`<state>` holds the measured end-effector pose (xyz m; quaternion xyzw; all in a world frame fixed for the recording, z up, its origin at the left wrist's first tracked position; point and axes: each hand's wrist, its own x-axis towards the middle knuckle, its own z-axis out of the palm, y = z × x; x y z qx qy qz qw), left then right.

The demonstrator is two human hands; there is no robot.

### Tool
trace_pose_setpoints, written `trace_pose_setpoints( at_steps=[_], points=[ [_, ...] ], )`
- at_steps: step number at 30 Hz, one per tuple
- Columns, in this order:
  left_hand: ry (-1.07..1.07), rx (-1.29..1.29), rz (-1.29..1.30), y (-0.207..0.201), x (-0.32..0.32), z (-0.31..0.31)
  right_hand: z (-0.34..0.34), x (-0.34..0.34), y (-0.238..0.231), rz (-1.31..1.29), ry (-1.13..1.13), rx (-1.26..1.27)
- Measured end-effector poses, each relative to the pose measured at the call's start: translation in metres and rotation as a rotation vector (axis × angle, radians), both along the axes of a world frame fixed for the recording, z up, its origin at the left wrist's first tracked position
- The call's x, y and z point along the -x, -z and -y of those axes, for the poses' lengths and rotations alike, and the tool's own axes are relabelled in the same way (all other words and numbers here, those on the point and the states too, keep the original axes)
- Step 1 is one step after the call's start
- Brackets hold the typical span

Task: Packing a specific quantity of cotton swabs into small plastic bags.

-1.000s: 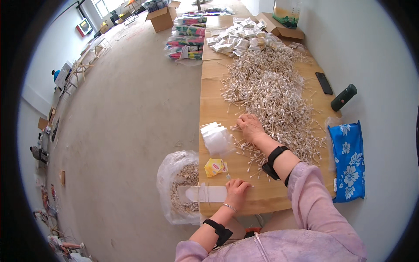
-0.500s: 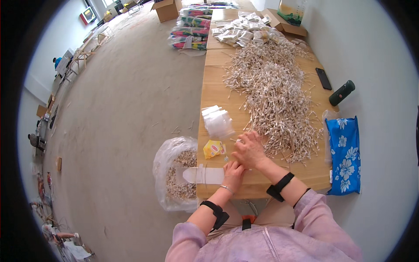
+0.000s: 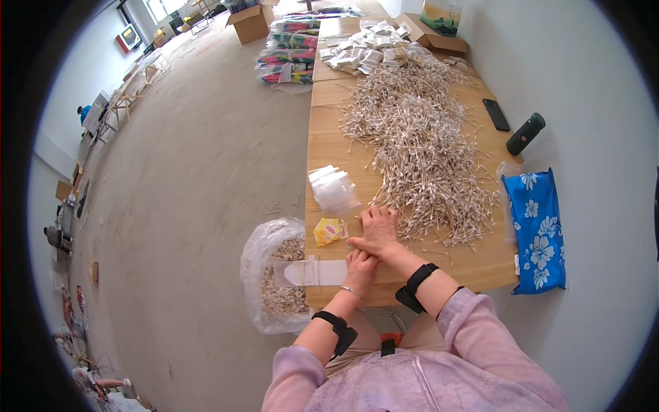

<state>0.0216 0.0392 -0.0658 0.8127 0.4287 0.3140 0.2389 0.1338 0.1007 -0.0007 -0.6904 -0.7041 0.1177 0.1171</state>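
Note:
A large heap of cotton swabs point(image 3: 425, 151) covers the middle of the wooden table point(image 3: 336, 123). At its near left edge my right hand point(image 3: 377, 230) rests on the tabletop, fingers bent and apart, thumb stretched out to the left. My left hand point(image 3: 360, 269) lies just below it, fingers closed and partly covered by the right hand; whatever they hold is hidden. Beside the left hand a white plastic strip-like scoop or holder point(image 3: 322, 272) reaches over the table's left edge. Yellow printed cards point(image 3: 327, 232) and a stack of small clear bags point(image 3: 333, 190) lie left of my right hand.
A clear sack point(image 3: 252, 275) of swabs stands on the floor at the left. Filled small packets point(image 3: 374, 48) and a cardboard box point(image 3: 439, 42) are at the far end. Along the wall side are a phone point(image 3: 496, 115), a dark green bottle point(image 3: 526, 134) and a blue flowered pack point(image 3: 535, 233).
The whole view has shifted slightly. My right hand has moved a little away from the left, with its fingers and thumb spread more. The left hand stays almost in place.

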Motion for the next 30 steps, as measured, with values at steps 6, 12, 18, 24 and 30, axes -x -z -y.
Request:
trace_pose_setpoints(
  at_steps=[6,12,18,24,30],
  points=[
    [0.062,0.022,-0.004,-0.002,0.003,0.001,0.010,-0.018,0.020,0.015,-0.001,-0.069],
    [0.065,-0.014,0.041,-0.007,0.002,0.002,0.046,-0.052,0.033,-0.063,-0.034,-0.235],
    [-0.024,-0.016,0.113,-0.011,-0.004,0.005,0.091,-0.049,0.032,-0.196,-0.108,-0.388],
    [-0.052,-0.144,-0.138,-0.019,-0.006,0.002,0.114,-0.077,0.019,-0.057,-0.051,-0.361],
    [0.015,-0.067,-0.058,-0.006,-0.005,-0.002,0.094,-0.079,0.026,0.096,-0.210,-0.384]
  ],
)
